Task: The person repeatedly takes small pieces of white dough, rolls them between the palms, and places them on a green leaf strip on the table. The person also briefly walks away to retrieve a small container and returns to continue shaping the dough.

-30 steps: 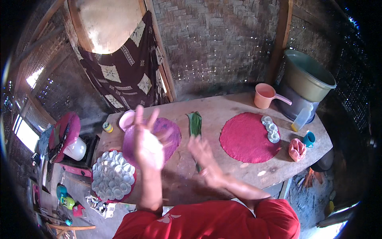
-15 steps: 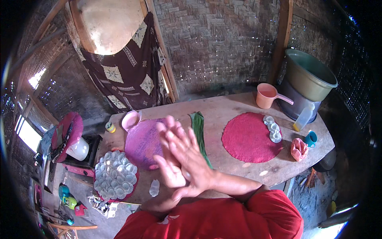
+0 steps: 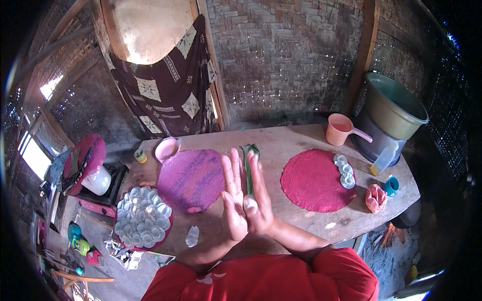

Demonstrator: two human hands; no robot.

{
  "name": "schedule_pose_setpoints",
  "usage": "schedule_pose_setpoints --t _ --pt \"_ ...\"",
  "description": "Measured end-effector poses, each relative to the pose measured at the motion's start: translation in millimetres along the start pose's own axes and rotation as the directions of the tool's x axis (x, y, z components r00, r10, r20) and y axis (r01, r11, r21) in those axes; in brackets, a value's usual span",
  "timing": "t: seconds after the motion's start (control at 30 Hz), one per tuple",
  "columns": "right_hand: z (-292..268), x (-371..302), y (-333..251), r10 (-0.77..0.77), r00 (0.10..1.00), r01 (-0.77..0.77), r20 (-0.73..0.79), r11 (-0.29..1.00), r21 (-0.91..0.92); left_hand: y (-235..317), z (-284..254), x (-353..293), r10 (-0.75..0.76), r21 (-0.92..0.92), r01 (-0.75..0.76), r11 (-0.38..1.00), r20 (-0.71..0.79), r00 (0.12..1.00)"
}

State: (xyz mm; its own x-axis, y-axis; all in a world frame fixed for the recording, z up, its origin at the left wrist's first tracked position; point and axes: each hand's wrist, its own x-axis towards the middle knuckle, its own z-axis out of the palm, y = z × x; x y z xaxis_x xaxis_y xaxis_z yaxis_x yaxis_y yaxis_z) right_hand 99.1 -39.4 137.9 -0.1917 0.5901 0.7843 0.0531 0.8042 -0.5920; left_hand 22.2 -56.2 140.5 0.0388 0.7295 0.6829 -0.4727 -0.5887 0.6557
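Two bare hands up over the near half of the table [image 3: 293, 136], as I read it from the head view. Left hand [image 3: 233, 213] and right hand [image 3: 260, 213]: both flat and unclenched, fingers straight, palms facing, brought together low down, fingertips slightly apart. A pale spot [image 3: 250, 202] shows by the right thumb; I can't tell whether it is the thumb itself or something pinched between the palms.

Leaf [image 3: 251, 148]: a green strip on the table behind the hands, partly hidden, seen through the gap between them.

Left of the hands I note a purple disc [image 3: 191, 178], a pink bowl [image 3: 167, 149] at its far edge, and a clear scrap [image 3: 192, 236] near the left wrist. Further left, a red tray [image 3: 169, 226] crowded with white cups.

To the right, a red disc [image 3: 314, 181] bears a short row of similar cups [image 3: 345, 170]. Beyond: an orange dipper [image 3: 338, 131], bottle [image 3: 385, 157], blue mug [image 3: 391, 186].
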Motion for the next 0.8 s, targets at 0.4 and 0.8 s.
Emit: schedule_pose_setpoints --t 0.4,0.8 --pt "2.3 -5.7 -2.2 -0.010 1.000 0.009 0.010 0.992 0.124 -13.6 -5.9 3.5 0.255 0.149 -0.277 0.949 0.151 0.955" --pt "10.0 -39.1 10.3 -0.310 0.900 0.356 0.306 0.929 -0.105 -47.5 -32.6 -46.7 -0.460 -0.298 0.465 0.834 0.091 0.883"
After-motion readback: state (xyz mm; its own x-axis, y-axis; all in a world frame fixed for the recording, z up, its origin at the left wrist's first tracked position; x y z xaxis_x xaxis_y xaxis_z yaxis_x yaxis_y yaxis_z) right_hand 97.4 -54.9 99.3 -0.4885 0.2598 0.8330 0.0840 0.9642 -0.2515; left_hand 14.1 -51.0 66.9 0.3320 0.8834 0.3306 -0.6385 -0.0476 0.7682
